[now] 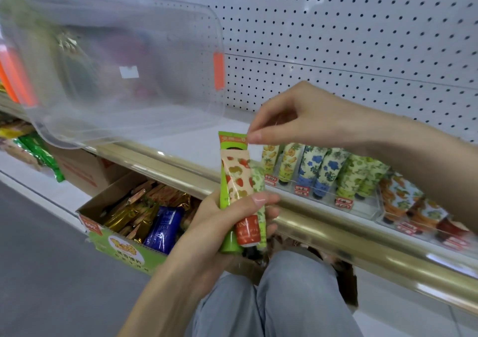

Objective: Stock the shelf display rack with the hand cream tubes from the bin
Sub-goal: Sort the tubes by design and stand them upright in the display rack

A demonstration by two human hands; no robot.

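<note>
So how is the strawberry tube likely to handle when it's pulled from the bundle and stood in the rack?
Probably light: the left hand holds the strawberry tube with two others. Its glossy skin looks slippery, so it may slide free easily. On its narrow red cap it would likely tip unless propped, like the leaning tubes in the rack.

Before me the white shelf (196, 153) carries the clear bin (116, 78) at my left; the display rack (367, 208) stands at my right, patterned tubes (313, 171) standing in it.
</note>
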